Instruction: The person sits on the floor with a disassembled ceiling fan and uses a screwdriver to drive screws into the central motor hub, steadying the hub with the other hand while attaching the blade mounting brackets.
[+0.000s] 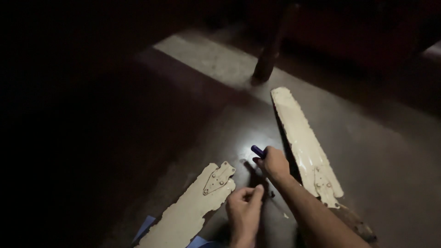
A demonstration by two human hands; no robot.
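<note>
My right hand (274,163) is closed around a small blue-tipped tool (257,150), held just above the dark floor between two cream fan blades. My left hand (244,207) sits lower, its fingers pinched together on something too small to make out. The left fan blade (188,209) lies beside my left hand, its metal bracket (217,177) pointing up toward the middle. The right fan blade (303,142) lies diagonally just right of my right hand, with a bracket (324,181) at its near end.
A dark wooden furniture leg (271,50) stands on the floor behind the right blade. A pale strip of floor (206,57) crosses the back. Something blue (146,227) shows under the left blade. The surroundings are very dark.
</note>
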